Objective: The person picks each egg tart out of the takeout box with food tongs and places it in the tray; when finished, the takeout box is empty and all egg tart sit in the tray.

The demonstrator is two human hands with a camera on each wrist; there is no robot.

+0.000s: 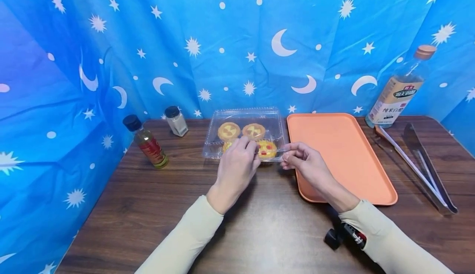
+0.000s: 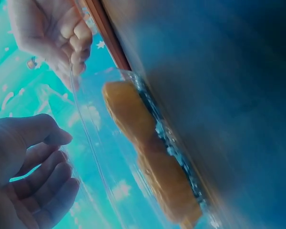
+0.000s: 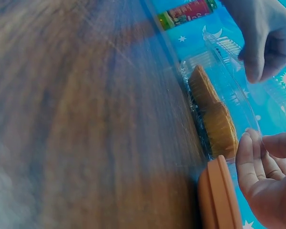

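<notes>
A clear plastic clamshell box (image 1: pixel 212 132) stands on the table with several egg tarts inside; two with yellow tops (image 1: pixel 229 131) are at its back, others with red bits (image 1: pixel 268 148) at its front. My left hand (image 1: pixel 237 165) is over the box's front, fingers curled at the edge of its clear lid (image 3: pixel 220 42); the exact contact is hard to see through the plastic. At the front right corner, my right hand (image 1: pixel 306 160) pinches the box's rim between thumb and fingers. From the side, tart crusts (image 2: pixel 128 112) show through the wall.
Directly right of the box lies an orange tray (image 1: pixel 337 154). Metal tongs (image 1: pixel 419 167) and a tall bottle (image 1: pixel 398 92) are beyond it. To the left stand a red-labelled bottle (image 1: pixel 151 146) and a small black-capped shaker (image 1: pixel 177 121). A patterned blue curtain (image 1: pixel 237 31) hangs behind.
</notes>
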